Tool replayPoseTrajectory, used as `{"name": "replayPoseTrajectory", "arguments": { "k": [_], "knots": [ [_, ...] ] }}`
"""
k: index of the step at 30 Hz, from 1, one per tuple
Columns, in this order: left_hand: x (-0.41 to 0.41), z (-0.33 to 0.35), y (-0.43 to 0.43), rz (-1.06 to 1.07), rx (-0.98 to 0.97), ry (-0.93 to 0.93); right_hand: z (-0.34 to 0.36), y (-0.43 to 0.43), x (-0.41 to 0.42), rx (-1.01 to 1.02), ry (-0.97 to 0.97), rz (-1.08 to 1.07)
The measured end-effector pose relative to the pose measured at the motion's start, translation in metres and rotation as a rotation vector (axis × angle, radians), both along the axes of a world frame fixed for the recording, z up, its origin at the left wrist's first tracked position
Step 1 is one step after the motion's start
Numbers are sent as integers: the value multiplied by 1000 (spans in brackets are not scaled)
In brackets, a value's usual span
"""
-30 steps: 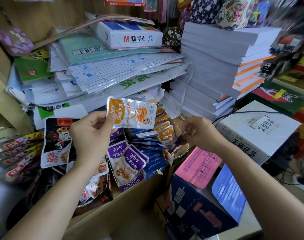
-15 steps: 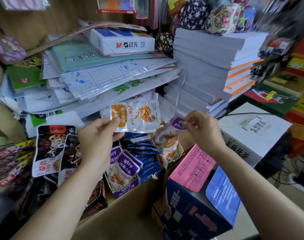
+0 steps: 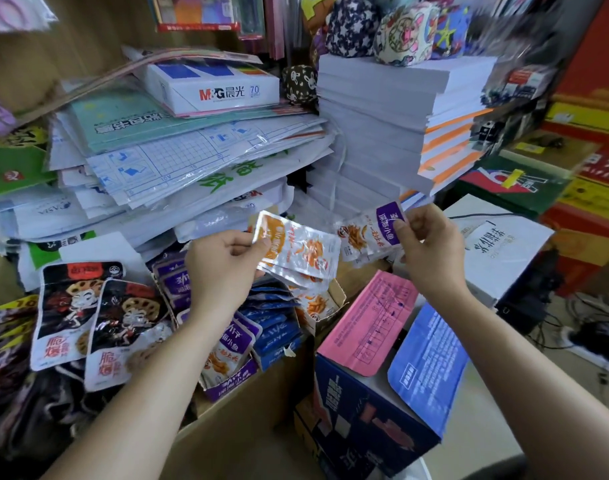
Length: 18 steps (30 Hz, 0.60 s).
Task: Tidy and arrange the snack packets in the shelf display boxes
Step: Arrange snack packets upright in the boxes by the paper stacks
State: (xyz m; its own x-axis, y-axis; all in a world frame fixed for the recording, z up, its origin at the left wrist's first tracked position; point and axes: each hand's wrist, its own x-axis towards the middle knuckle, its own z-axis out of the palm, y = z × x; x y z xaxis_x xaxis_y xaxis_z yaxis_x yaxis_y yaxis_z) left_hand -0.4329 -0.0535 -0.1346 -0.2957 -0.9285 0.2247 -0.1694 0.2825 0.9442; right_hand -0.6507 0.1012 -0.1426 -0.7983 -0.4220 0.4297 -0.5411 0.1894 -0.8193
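Head view: the left hand grips a thin stack of orange-labelled fish snack packets, thumb on top at one short end and the other fingers curled beneath. The right hand pinches a single purple-labelled packet by its purple header strip, and the rest of the pouch hangs free just beside the orange stack. Both lots are held in the air above the shelf, not yet in any box.

Below the left fingers stands the purple display box with matching purple pouches upright in it. Between the two hands and lower down are the row of blue packets and the open cardboard box of orange packets.

These pouches look very light, thin and glossy. The foil is probably slick, so a stack held at one end may fan out or slip apart. They bend easily but are unlikely to break. A firm pinch across the sealed edge or header should hold best, since the filled middle gives under pressure. To seat them upright, it would likely help to square the stack first and slide it in edge-down. The purple pouch most likely belongs in the purple box under the left wrist.
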Motion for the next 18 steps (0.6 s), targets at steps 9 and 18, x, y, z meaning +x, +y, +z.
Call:
{"name": "replayPoseTrajectory", "arguments": {
  "k": [9, 18],
  "knots": [
    [-34, -15, 19, -35, -662, -496, 2, 10, -5, 16, -34, -9],
    [-45, -20, 18, -138, -555, -749, 3, 16, -5, 14, -168, 63]
  ]
}}
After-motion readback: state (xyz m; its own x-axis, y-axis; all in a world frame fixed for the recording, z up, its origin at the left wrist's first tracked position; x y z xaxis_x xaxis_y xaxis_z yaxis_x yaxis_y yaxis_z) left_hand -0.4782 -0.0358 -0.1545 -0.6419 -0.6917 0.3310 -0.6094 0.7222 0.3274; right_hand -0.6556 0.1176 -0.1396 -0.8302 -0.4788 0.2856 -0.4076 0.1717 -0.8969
